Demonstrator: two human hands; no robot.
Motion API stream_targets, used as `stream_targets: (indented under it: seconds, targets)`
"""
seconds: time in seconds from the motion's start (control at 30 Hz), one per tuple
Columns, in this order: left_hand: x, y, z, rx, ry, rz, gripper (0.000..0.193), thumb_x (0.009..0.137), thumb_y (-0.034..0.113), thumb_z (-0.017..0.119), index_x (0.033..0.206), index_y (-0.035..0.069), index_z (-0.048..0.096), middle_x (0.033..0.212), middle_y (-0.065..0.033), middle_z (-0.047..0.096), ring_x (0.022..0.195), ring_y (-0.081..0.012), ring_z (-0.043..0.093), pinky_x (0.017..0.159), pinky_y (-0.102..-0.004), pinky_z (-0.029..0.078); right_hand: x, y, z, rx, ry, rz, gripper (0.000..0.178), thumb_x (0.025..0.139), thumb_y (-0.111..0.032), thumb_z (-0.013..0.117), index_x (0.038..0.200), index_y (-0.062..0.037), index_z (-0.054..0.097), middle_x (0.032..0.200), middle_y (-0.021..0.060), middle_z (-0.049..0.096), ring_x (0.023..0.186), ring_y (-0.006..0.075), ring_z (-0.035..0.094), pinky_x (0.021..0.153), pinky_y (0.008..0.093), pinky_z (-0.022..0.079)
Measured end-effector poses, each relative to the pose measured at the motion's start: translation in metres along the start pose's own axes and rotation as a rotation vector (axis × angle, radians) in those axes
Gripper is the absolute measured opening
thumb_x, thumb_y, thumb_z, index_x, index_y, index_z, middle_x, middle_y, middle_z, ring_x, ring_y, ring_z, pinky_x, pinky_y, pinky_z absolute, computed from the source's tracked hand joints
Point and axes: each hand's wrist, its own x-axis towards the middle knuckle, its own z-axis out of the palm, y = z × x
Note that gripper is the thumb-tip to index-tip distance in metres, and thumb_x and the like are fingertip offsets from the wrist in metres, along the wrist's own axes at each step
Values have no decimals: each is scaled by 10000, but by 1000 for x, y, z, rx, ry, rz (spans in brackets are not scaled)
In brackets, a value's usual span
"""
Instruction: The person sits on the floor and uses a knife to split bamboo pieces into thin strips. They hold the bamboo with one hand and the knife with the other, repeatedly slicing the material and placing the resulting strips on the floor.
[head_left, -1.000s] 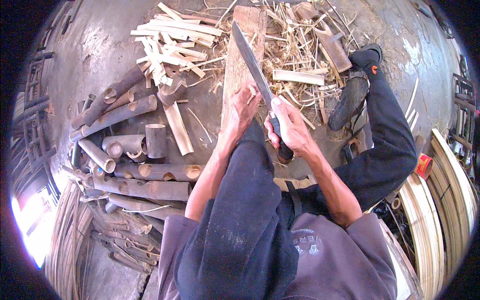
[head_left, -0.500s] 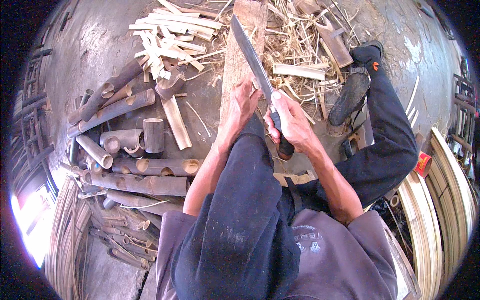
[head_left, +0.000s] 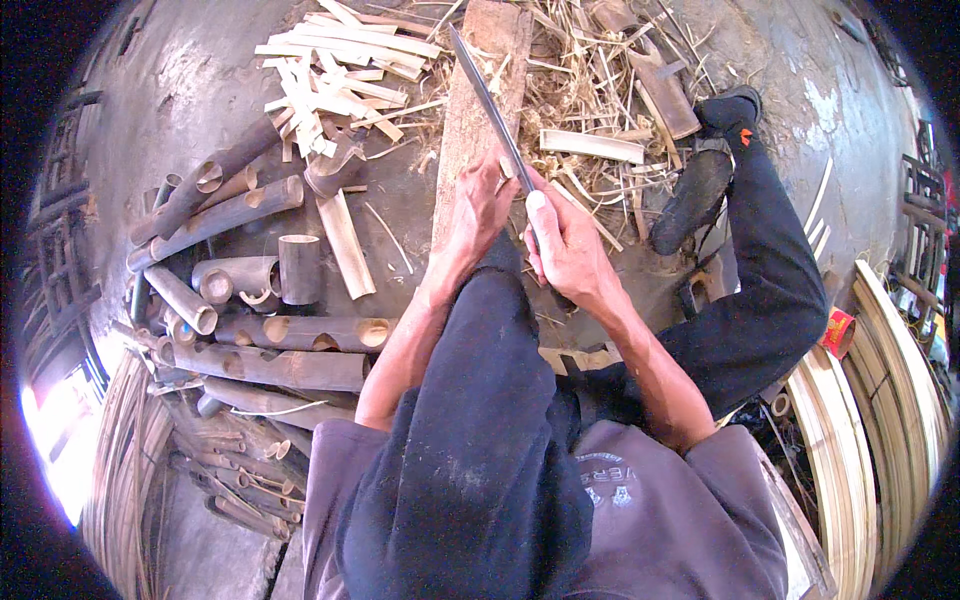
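In the head view, the right hand is gripping a machete at twelve o'clock, its blade slanting toward eleven across a wooden plank. The left hand is curling close beside the blade; whether it is holding anything, I cannot tell. Bamboo strips are lying at eleven o'clock.

purple-grey shirt, dark trousers

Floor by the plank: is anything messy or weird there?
Yes, messy: thin shavings lie tangled right of the wooden plank, and pale strips are heaped crisscross on its left. They may just be cutting scraps.
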Motion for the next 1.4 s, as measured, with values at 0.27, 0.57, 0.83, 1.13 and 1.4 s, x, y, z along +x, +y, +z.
stream_targets:
  seconds: [0.27, 0.57, 0.83, 1.13, 1.4]
  targets:
    - [4, 13, -4, -29, 22, 37, 280, 852, 52, 587, 1119, 6, 515, 819, -258, 584, 775, -436, 594, 632, -471, 465, 3, -1, -2, -175, 66, -102, 442, 1009, -307, 390, 1416, -142, 434, 623, 79, 496, 599, 155, 506, 597, 331, 442]
    - [5, 13, -5, -32, 42, 157, 244, 846, 11, 580, 1080, 12, 512, 776, -243, 571, 732, -418, 593, 613, -460, 455, -7, -18, -7, -199, 33, -43, 435, 1008, -277, 392, 1424, -154, 427, 668, 53, 508, 608, 136, 480, 601, 307, 429]
    - [5, 25, -4, -7, 60, 76, 202, 841, 95, 610, 1028, 35, 560, 846, -197, 638, 786, -402, 643, 650, -430, 499, -15, -31, -10, -57, -6, 30, 469, 1019, -315, 385, 1452, -135, 383, 647, 4, 474, 587, 111, 458, 589, 296, 438]
    - [5, 26, -9, -45, 57, 133, 197, 854, 22, 575, 1042, 24, 516, 818, -219, 575, 769, -422, 592, 627, -461, 460, -11, -20, -7, -114, 10, -47, 453, 1014, -285, 388, 1446, -149, 398, 660, 6, 471, 604, 102, 453, 579, 289, 426]
    - [2, 14, -2, -42, 75, 183, 233, 859, 17, 562, 1087, 24, 513, 883, -239, 572, 817, -446, 581, 667, -466, 465, 3, 8, -5, -129, 21, -72, 442, 1012, -292, 384, 1425, -136, 422, 651, 60, 496, 603, 151, 467, 604, 327, 434]
